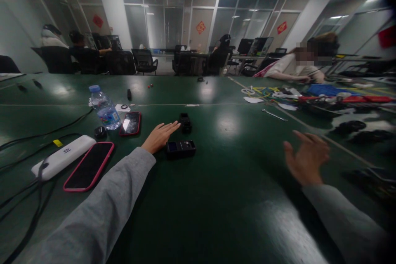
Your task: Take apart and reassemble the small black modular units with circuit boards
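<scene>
My left hand (161,136) is stretched out over the green table, palm down with its fingers extended and holding nothing. Just right of its fingertips lies a small black device (185,123). A second black device (181,148) with a little screen sits in front of it, close to the heel of that hand. Whether my left hand touches either one, I cannot tell. Off to the right, my right hand (307,157) is raised above the table, blurred, with thumb and fingers apart and nothing in it. A slim metal wrench (274,115) lies beyond it.
At left are a water bottle (104,107), a red-edged phone (130,123), a larger pink-cased phone (89,167), a white power bank (64,156) and black cables. Tangled wires and tools (309,93) cover the table's right side, near a seated person (287,66).
</scene>
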Demonstrator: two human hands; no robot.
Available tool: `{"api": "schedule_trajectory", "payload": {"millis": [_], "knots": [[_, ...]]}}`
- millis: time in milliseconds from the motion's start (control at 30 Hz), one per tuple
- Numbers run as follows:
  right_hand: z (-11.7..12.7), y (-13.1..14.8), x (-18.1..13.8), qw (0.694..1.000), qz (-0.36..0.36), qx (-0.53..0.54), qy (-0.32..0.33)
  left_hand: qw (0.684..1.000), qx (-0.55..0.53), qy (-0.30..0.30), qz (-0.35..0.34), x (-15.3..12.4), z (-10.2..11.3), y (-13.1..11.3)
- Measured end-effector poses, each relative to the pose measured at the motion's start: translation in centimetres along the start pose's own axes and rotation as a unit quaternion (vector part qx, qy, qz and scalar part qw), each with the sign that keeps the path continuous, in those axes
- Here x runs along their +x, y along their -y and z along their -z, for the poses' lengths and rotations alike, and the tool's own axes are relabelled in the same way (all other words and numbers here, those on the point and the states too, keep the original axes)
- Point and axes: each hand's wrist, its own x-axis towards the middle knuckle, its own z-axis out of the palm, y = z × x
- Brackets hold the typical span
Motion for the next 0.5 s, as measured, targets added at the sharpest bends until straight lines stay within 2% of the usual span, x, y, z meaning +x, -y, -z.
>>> {"api": "schedule_trajectory", "payload": {"millis": [100, 167, 233, 300, 400, 500], "knots": [[-4.9, 7.1, 1.5, 0.993, 0.058, 0.064, 0.080, 0.994, -0.060, -0.060, 0.062, -0.1, 0.1, 0.0], [-7.8, 12.2, 2.4, 0.975, 0.107, 0.124, 0.148, 0.980, -0.122, -0.112, 0.110, -0.2, 0.2, 0.2], [-10.3, 16.9, 3.0, 0.955, 0.137, 0.173, 0.198, 0.959, -0.202, -0.137, 0.146, -0.2, 0.5, 0.4], [-12.5, 20.7, 3.4, 0.936, 0.158, 0.202, 0.241, 0.931, -0.308, -0.102, 0.167, 0.0, 1.1, 0.2], [-14.9, 24.3, 3.4, 0.913, 0.180, 0.227, 0.286, 0.893, -0.423, 0.003, 0.155, 0.4, 2.6, -0.6], [-15.6, 25.4, 2.9, 0.908, 0.180, 0.244, 0.288, 0.906, -0.395, 0.116, 0.097, 0.6, 4.2, -1.9]]}}
